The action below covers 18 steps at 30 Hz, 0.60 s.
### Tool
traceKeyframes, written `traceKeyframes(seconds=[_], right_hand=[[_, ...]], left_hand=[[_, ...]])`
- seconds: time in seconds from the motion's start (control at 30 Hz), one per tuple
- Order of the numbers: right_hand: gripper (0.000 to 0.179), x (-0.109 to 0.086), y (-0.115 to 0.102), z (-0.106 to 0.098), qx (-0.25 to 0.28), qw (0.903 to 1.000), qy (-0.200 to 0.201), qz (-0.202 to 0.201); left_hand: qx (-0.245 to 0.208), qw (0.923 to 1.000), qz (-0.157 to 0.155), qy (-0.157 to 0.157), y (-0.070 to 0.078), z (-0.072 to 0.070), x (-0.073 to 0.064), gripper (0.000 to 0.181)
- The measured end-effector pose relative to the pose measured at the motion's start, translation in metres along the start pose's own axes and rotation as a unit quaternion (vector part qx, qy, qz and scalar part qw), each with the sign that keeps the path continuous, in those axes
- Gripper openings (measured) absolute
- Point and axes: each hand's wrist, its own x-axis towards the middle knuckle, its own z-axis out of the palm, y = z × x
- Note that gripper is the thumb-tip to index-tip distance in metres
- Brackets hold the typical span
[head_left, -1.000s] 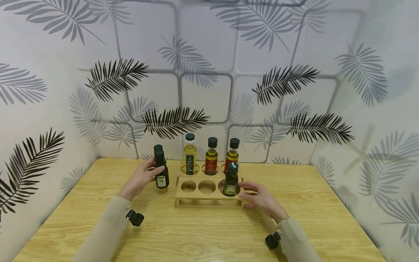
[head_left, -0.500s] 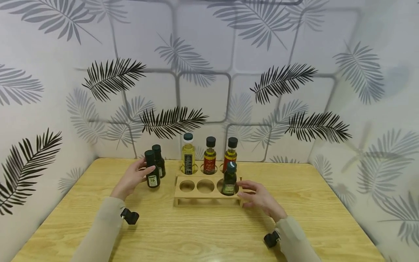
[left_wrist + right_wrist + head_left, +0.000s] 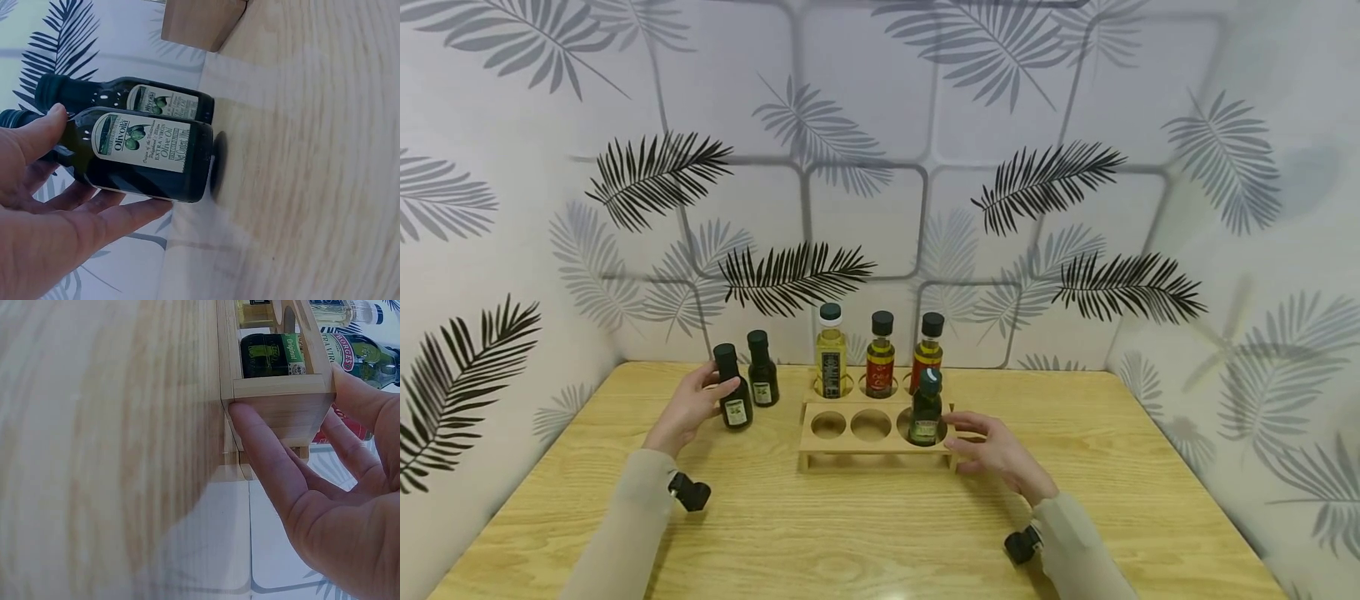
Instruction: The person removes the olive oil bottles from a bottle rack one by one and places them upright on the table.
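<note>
Just beyond my left hand [image 3: 685, 410], a second dark bottle [image 3: 765, 385] stands so near the dark olive oil bottle [image 3: 736, 410] I hold that a careless swing towards my right could knock it over. My grip is high, thumb on one side of the neck and fingers on the other, so the base is free to sway; if I let go while it leans, it could topple. I can't tell for sure whether that base touches the table [image 3: 850, 542] or hangs barely off it.

Over by my right hand [image 3: 1002, 457], too hard a push on the wooden rack [image 3: 850, 447] might slide it leftwards or jolt the green-capped bottle [image 3: 927, 414] standing in the hole nearest my fingers.

My left forearm reaches forward, the hand closed around its bottle from the outer side. My right arm slants inward, fingers spread and fairly straight against the rack's near end, touching it without wrapping round, and holding no bottle.
</note>
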Motion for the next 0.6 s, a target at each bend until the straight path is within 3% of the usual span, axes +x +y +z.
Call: traceKeyframes(seconds=[0.2,0.4,0.6], right_hand=[[0.049,-0.001,0.0,-0.001,0.006,1.0,-0.007,0.001],[0.049,0.001,0.001,0.0,0.004,1.0,-0.007,0.0],[0.048,0.001,0.001,0.0,0.002,1.0,-0.004,0.0]], left_hand=[[0.004,0.9998,0.01,0.017,-0.006,-0.004,0.003,0.068],[0.033,0.9987,0.036,0.011,-0.013,-0.011,0.007,0.068],[0.062,0.9973,0.038,0.014,-0.016,-0.015,0.01,0.072]])
